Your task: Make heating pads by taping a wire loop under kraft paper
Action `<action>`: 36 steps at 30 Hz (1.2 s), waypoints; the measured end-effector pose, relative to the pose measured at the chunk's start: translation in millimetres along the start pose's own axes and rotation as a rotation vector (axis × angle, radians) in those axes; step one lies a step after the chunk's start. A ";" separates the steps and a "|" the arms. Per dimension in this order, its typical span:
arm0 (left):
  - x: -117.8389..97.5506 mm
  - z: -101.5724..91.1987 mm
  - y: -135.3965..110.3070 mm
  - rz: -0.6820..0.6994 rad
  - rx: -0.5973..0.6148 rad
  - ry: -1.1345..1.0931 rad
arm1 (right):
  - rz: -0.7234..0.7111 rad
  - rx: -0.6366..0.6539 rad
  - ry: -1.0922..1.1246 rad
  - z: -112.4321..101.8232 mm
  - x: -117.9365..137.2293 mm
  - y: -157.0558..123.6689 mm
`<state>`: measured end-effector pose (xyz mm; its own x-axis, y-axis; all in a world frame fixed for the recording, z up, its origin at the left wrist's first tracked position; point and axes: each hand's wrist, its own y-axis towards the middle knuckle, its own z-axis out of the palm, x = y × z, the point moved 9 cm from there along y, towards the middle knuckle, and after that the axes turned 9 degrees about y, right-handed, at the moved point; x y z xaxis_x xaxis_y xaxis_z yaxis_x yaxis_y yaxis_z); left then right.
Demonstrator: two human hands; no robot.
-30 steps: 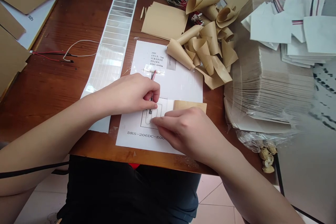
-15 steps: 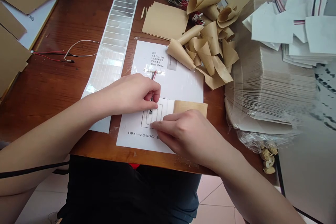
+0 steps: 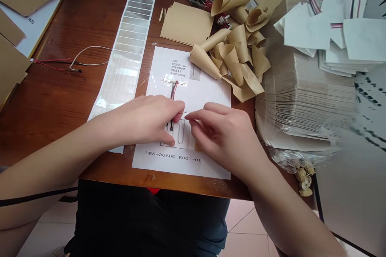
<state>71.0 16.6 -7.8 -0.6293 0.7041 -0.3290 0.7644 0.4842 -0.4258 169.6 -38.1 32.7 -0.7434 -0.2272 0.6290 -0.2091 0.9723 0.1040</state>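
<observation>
A white printed template sheet (image 3: 208, 90) lies at the table's near edge, marked DRS-206DC-E001-01. A thin red and black wire (image 3: 173, 88) runs down it into a looped white wire (image 3: 181, 134) inside a drawn box. My left hand (image 3: 144, 118) rests on the sheet with curled fingers pressing the wire down. My right hand (image 3: 223, 134) is beside it, thumb and forefinger pinched at the top of the loop, covering the small brown backing piece.
A strip of silver labels (image 3: 126, 48) runs up the wooden table (image 3: 66, 100). A loose red and white wire (image 3: 72, 64) lies at left. Curled brown paper scraps (image 3: 235, 54), flat brown sheets (image 3: 185, 24), stacked white sheets (image 3: 301, 92) and nutshells (image 3: 303, 178) crowd the right.
My right hand has moved up from the bottom of the wire loop to its top, next to my left fingertips, and now hides the brown backing piece. The left hand stays put.
</observation>
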 end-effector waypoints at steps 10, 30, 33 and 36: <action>0.3 0.9 0.4 -0.001 0.045 -0.019 | -0.120 0.157 -0.111 24.3 5.1 -2.6; -1.8 0.4 -3.3 0.017 0.128 -0.040 | 0.023 0.142 0.105 21.5 -5.1 0.3; -3.3 0.0 -2.7 0.023 0.079 -0.017 | 0.052 0.162 0.108 26.1 -8.0 1.4; -3.2 0.2 -3.0 0.023 0.035 -0.002 | 0.078 0.173 0.099 27.9 -9.9 2.1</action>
<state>70.7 12.8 -5.7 -0.6120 0.7137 -0.3407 0.7732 0.4497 -0.4471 158.8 -35.3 5.2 -0.6975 -0.1371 0.7033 -0.2656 0.9611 -0.0761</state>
